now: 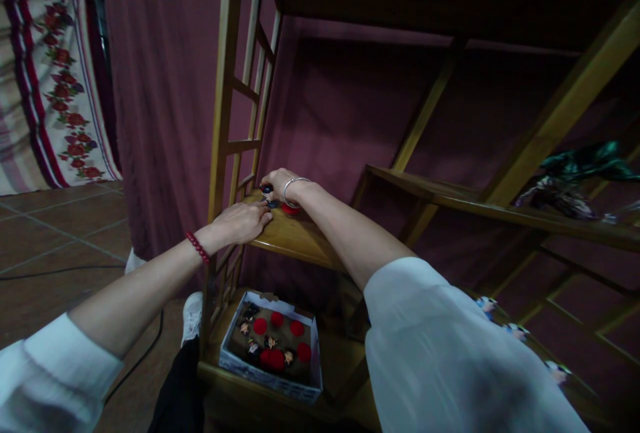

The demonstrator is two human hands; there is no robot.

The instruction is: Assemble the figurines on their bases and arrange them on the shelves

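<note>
On the middle wooden shelf (pixel 287 238), my right hand (pixel 281 181), with a silver bangle at the wrist, has its fingers closed around a small dark-topped figurine (pixel 267 189). Part of the figurine is covered by those fingers. My left hand (pixel 243 221), wearing a red bead bracelet (pixel 197 247), lies palm down at the shelf's left end. Its fingers stretch towards the figurine's lower part, and the fingertips appear to touch it. Under my right wrist a red object (pixel 290 209) shows in part.
Below, an open box (pixel 271 381) contains several small figurines and red round pieces. Wooden lattice (pixel 243 146) borders the shelf on the left. A higher shelf (pixel 450 196) carries a shiny green item (pixel 590 163). Several small blue-and-white figures (pixel 515 331) stand at lower right. A cable (pixel 145 353) crosses the floor.
</note>
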